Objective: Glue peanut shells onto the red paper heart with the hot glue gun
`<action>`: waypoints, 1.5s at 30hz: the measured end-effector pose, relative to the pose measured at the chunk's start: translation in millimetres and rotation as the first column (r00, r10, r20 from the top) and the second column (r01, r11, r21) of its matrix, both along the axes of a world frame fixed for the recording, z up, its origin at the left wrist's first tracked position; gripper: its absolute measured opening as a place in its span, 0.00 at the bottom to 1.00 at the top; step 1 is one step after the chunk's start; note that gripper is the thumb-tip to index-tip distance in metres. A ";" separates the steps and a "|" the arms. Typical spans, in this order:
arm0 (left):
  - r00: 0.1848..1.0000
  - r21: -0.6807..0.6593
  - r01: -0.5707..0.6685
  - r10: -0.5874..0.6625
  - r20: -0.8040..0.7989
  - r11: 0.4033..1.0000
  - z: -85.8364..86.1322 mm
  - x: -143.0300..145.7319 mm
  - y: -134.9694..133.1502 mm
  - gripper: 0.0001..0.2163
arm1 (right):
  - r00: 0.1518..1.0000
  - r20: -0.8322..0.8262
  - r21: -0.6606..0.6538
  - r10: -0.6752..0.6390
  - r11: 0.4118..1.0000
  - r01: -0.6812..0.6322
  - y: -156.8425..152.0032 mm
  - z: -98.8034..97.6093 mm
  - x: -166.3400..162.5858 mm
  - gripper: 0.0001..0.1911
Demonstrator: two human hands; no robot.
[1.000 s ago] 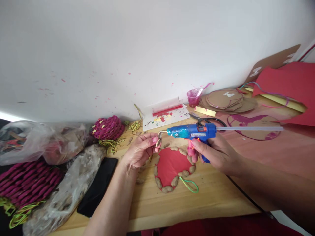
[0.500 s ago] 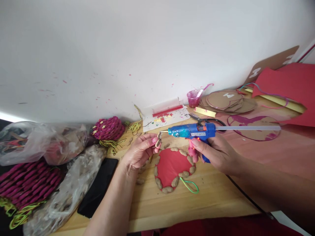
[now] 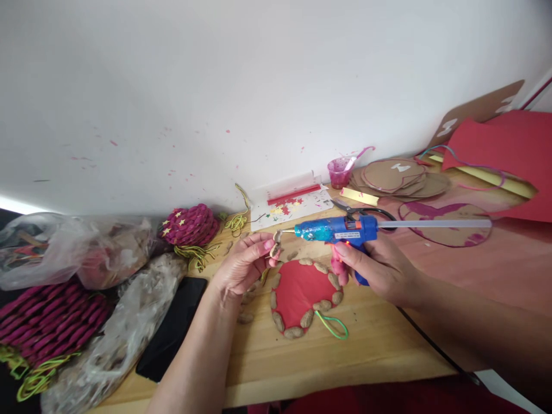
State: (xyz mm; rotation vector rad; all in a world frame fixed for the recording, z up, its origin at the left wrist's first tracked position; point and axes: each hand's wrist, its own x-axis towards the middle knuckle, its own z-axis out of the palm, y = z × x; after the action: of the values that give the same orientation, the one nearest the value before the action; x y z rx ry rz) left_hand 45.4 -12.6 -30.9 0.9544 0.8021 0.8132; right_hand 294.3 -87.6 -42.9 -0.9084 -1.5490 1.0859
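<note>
Between the thumb and fingers of my left hand (image 3: 249, 259) is a peanut shell half (image 3: 276, 245), its hollow side facing right. My right hand (image 3: 379, 267) grips a blue glue gun (image 3: 336, 230) by its handle. A long clear glue stick (image 3: 435, 224) sticks out of the gun's back. The gun's metal nozzle is at the upper end of the shell. Below the hands lies a red heart shape (image 3: 297, 293) edged with several peanut shells (image 3: 294, 332). A green cord loop (image 3: 336, 326) comes off its lower edge.
Plastic bags (image 3: 125, 328) and a black phone (image 3: 172, 328) lie at left. Behind the hands are scissors (image 3: 366, 213), white paper with star confetti (image 3: 297, 208) and a pink cup (image 3: 340, 172). Cardboard pieces (image 3: 401, 175) are stacked at right. A black cable (image 3: 431, 339) trails from the gun.
My left hand has shifted slightly left, and the shell half has tilted a little. The glue gun stays almost where it was.
</note>
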 end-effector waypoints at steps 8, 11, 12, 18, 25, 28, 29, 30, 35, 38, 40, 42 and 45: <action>1.000 0.006 -0.006 0.006 -0.011 1.000 1.0 1.2 -0.7 0.18 | 1.000 -0.009 0.002 0.011 1.000 -0.011 0.6 -0.7 -0.8 0.20; 1.000 0.010 -0.004 0.004 -0.008 1.000 1.1 1.1 -0.6 0.18 | 1.000 -0.007 0.007 0.015 1.000 -0.015 0.3 -1.7 -0.6 0.20; 1.000 0.013 -0.003 0.003 -0.005 1.000 1.0 0.9 -0.4 0.17 | 1.000 -0.007 0.006 0.017 1.000 -0.017 0.1 -1.9 -0.5 0.20; 1.000 0.021 0.010 -0.011 0.003 1.000 -0.7 -0.8 1.3 0.16 | 1.000 0.000 0.013 0.026 1.000 -0.026 -0.4 -2.1 -0.2 0.19; 0.999 0.021 -0.008 0.007 0.034 1.000 -0.4 -0.1 1.6 0.17 | 0.999 0.022 0.019 0.042 0.999 -0.042 -1.8 -0.1 -0.1 0.18; 0.999 0.014 -0.021 0.020 0.050 1.000 -0.3 0.8 1.3 0.17 | 0.997 -0.007 -0.016 0.079 0.997 -0.079 -5.1 0.4 -1.0 0.19; 0.998 0.010 -0.029 0.029 0.054 1.000 -0.4 1.0 1.2 0.17 | 0.995 -0.012 -0.024 0.094 0.995 -0.094 -6.2 0.1 -1.5 0.19; 0.998 0.005 -0.036 0.036 0.055 0.999 -0.6 1.2 1.1 0.17 | 0.994 -0.008 -0.027 0.109 0.994 -0.109 -7.3 -0.3 -2.0 0.19; 0.997 0.001 -0.055 0.055 0.048 0.999 -2.1 2.6 0.9 0.18 | 0.994 0.061 0.029 0.095 0.995 -0.097 -10.1 -4.1 -4.4 0.17; 0.996 -0.009 -0.068 0.069 0.058 0.998 -3.1 4.1 0.2 0.17 | 0.995 0.063 0.042 0.084 0.995 -0.086 -10.3 -5.1 -5.3 0.17; 0.995 -0.022 -0.074 0.076 0.064 0.997 -3.7 4.7 -0.4 0.17 | 0.995 0.051 0.041 0.084 0.995 -0.086 -10.2 -4.6 -5.8 0.17; 0.995 -0.031 -0.072 0.074 0.063 0.997 -4.0 5.0 -0.7 0.18 | 0.995 0.050 0.040 0.084 0.996 -0.086 -10.3 -3.6 -6.1 0.17; 0.996 -0.032 -0.064 0.066 0.056 0.997 -4.4 4.8 -0.3 0.18 | 0.995 0.061 0.042 0.080 0.996 -0.083 -10.3 -2.7 -6.1 0.17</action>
State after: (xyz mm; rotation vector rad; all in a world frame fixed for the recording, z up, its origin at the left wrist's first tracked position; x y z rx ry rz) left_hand 50.2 -12.9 -35.2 0.8783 0.7977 0.8784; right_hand 288.2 -97.9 -45.6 -0.8608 -1.6653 1.0861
